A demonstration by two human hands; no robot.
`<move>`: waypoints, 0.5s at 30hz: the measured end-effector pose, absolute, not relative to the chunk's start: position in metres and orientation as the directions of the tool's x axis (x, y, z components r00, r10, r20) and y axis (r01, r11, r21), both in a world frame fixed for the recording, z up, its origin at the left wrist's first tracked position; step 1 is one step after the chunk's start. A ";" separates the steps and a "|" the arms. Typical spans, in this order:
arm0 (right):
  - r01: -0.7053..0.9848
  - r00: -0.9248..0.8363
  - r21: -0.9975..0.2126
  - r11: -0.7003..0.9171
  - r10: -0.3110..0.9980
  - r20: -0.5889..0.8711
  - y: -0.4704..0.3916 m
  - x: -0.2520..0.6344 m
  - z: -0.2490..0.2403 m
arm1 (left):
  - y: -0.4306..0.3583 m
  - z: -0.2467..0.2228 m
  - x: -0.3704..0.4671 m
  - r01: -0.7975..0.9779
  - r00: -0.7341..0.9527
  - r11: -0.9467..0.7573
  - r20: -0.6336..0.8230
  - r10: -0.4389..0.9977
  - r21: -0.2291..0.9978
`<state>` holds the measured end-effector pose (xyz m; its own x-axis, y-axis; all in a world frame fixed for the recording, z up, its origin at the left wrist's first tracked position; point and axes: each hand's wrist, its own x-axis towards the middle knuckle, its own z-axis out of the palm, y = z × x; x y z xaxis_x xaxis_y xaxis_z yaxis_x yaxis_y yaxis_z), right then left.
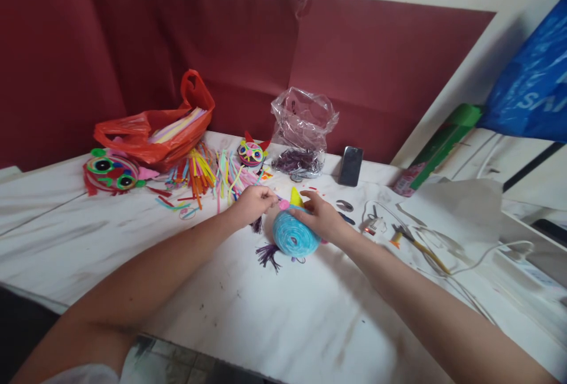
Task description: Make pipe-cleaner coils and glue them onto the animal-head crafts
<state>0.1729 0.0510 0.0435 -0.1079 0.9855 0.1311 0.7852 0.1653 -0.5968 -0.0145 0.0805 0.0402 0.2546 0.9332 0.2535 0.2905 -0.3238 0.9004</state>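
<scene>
A round blue coiled pipe-cleaner craft (296, 237) stands on edge on the white marbled table. My right hand (322, 217) is closed on its upper right side, thumb across the top. A yellow pointed piece (296, 197) sticks up from its top, and a pink round piece (284, 204) sits beside that. My left hand (256, 204) makes a pinch just left of the pink piece; what lies between its fingertips is too small to make out. A dark purple tassel (268, 256) spreads on the table at the craft's lower left.
At the back left, a red plastic bag (146, 130) holds pipe cleaners, with a finished animal-face craft (113, 172) before it. Loose pipe cleaners (201, 171), a small face craft (251, 152), a clear bag (303, 130) and a phone (351, 166) lie behind. Glue gun (375, 224), pliers (425, 248) and cables are right.
</scene>
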 end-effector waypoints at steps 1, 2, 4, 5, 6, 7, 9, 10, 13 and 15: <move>0.787 -0.108 -0.594 0.165 0.985 0.132 0.051 0.173 0.044 | 0.078 0.040 -0.014 0.327 0.250 -0.356 0.284 0.926 0.875; 0.791 -0.107 -0.590 0.165 0.985 0.132 0.051 0.173 0.044 | 0.077 0.040 -0.013 0.363 0.242 -0.385 0.313 0.918 0.849; 0.799 -0.103 -0.579 0.162 0.986 0.134 0.050 0.172 0.044 | 0.074 0.039 -0.011 0.412 0.218 -0.425 0.366 0.905 0.806; 0.802 -0.103 -0.576 0.162 0.986 0.134 0.050 0.172 0.044 | 0.073 0.037 -0.010 0.423 0.210 -0.436 0.382 0.900 0.795; 0.803 -0.104 -0.574 0.162 0.986 0.134 0.050 0.172 0.044 | 0.072 0.036 -0.010 0.426 0.204 -0.441 0.391 0.897 0.790; 0.803 -0.105 -0.573 0.164 0.985 0.135 0.050 0.172 0.044 | 0.072 0.034 -0.009 0.425 0.201 -0.444 0.396 0.896 0.789; 0.801 -0.108 -0.573 0.170 0.984 0.140 0.050 0.172 0.043 | 0.073 0.031 -0.008 0.419 0.195 -0.443 0.398 0.896 0.792; 0.801 -0.110 -0.573 0.174 0.983 0.144 0.050 0.172 0.043 | 0.073 0.029 -0.007 0.417 0.190 -0.442 0.400 0.897 0.794; 0.798 -0.114 -0.574 0.181 0.982 0.150 0.050 0.172 0.043 | 0.076 0.023 -0.007 0.413 0.183 -0.455 0.417 0.890 0.789; 0.798 -0.112 -0.575 0.178 0.983 0.147 0.051 0.172 0.043 | 0.079 0.018 -0.007 0.413 0.187 -0.483 0.447 0.875 0.772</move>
